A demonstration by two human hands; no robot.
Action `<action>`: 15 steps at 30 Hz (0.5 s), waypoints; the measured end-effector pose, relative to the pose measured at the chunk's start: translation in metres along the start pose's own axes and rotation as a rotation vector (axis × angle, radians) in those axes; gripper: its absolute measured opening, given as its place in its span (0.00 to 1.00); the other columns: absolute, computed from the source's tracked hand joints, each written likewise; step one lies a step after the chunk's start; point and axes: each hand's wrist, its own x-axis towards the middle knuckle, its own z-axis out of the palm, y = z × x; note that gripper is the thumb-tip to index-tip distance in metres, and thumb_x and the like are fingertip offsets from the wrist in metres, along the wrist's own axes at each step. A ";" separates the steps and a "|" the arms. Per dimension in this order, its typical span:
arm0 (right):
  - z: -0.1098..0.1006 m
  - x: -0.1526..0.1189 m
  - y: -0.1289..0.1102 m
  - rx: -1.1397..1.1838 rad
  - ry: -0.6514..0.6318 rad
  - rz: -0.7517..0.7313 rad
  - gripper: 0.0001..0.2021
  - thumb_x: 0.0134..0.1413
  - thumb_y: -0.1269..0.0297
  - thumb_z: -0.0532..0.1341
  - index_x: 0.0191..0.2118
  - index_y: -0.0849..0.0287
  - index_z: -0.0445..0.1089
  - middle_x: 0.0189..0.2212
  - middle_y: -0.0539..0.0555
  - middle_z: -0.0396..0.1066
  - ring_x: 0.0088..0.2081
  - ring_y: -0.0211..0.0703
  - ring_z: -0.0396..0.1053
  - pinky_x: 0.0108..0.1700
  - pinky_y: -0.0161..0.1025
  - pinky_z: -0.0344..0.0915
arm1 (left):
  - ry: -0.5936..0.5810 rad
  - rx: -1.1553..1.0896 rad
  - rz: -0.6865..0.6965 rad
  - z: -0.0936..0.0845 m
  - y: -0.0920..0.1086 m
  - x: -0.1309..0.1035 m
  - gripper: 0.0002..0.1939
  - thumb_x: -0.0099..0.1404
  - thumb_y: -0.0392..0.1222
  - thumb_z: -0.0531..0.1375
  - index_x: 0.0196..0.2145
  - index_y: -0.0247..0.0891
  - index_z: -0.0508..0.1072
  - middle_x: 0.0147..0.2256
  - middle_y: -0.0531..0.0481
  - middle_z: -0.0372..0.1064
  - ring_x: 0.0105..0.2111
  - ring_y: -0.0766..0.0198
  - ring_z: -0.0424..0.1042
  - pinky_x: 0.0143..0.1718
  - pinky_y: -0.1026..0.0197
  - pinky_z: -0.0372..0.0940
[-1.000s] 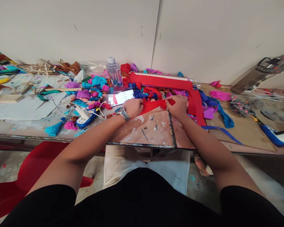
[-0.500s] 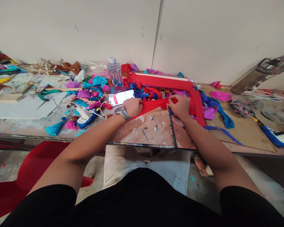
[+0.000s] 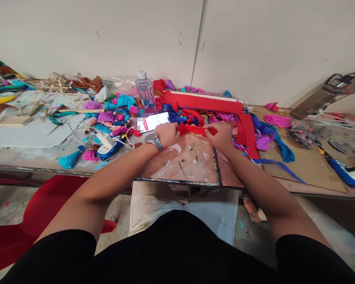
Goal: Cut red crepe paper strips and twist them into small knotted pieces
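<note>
A narrow red strip stretches between my two hands above the table. My left hand, with a metal watch at the wrist, is closed on the strip's left end. At the other end my right hand pinches it between thumb and fingers. A lit phone lies just behind my left hand. Further back runs a wide red band, with another red piece to the right of my right hand. Crumpled blue, red and purple scraps lie behind the strip.
A clear bottle stands behind the phone. On the left are a power strip, white cables and green-handled pliers. A dark bottle leans at the right, above cardboard. The table's front edge crosses below my hands.
My right hand has moved slightly left and down, closer to my left hand. The red strip between them now looks shorter and narrower, with less of it hanging over the table.
</note>
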 end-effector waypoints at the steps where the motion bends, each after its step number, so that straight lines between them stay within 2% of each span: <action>1: 0.001 -0.001 -0.001 0.017 -0.002 -0.009 0.06 0.60 0.62 0.67 0.37 0.54 0.83 0.39 0.54 0.86 0.45 0.59 0.78 0.56 0.57 0.66 | 0.002 -0.005 0.000 0.000 0.000 0.000 0.22 0.74 0.50 0.52 0.55 0.39 0.79 0.46 0.34 0.81 0.46 0.39 0.82 0.41 0.48 0.70; 8: 0.004 -0.004 -0.005 0.091 0.006 -0.052 0.04 0.58 0.64 0.68 0.37 0.53 0.82 0.38 0.54 0.85 0.42 0.56 0.78 0.56 0.57 0.66 | 0.058 -0.048 0.018 0.002 -0.001 0.000 0.28 0.73 0.47 0.54 0.67 0.40 0.70 0.56 0.35 0.79 0.50 0.40 0.81 0.47 0.46 0.71; 11: 0.005 -0.004 -0.006 0.119 -0.011 -0.113 0.04 0.59 0.64 0.68 0.37 0.53 0.83 0.38 0.54 0.86 0.42 0.56 0.79 0.54 0.56 0.66 | 0.066 -0.063 0.035 0.002 -0.001 -0.001 0.28 0.73 0.46 0.54 0.68 0.41 0.70 0.59 0.37 0.77 0.50 0.41 0.81 0.47 0.47 0.71; 15: 0.007 -0.005 -0.009 0.151 -0.072 -0.175 0.05 0.60 0.64 0.67 0.37 0.52 0.83 0.37 0.53 0.85 0.43 0.55 0.79 0.53 0.55 0.65 | 0.052 -0.068 0.053 0.001 0.000 -0.002 0.25 0.73 0.44 0.54 0.64 0.42 0.73 0.56 0.38 0.78 0.50 0.41 0.81 0.45 0.48 0.71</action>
